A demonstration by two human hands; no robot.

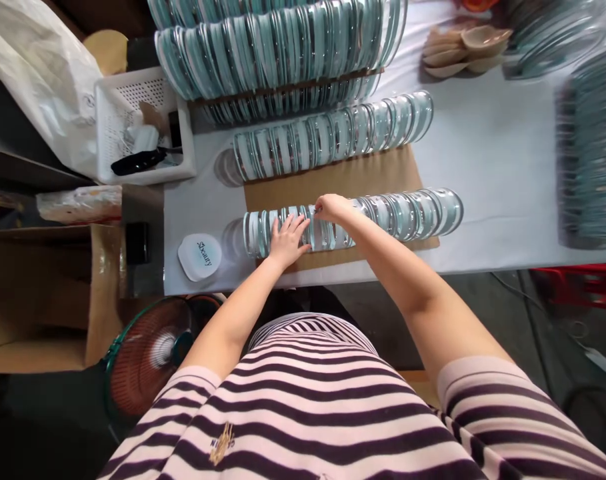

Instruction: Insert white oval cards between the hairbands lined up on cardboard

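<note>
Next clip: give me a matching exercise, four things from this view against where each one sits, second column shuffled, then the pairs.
1. left hand
2. right hand
3. white basket
4. fan

A. on the floor, below the table edge
B. flat on the left end of the near row of discs
C. pinching at the top of that row
D. left of the table, holding small items

Pairs: 1-B, 2-C, 3-D, 4-A

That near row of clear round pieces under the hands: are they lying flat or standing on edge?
On edge. The near row shows rims packed side by side along the cardboard sheet; left hand rests on it, right hand pinches at its top.
</note>
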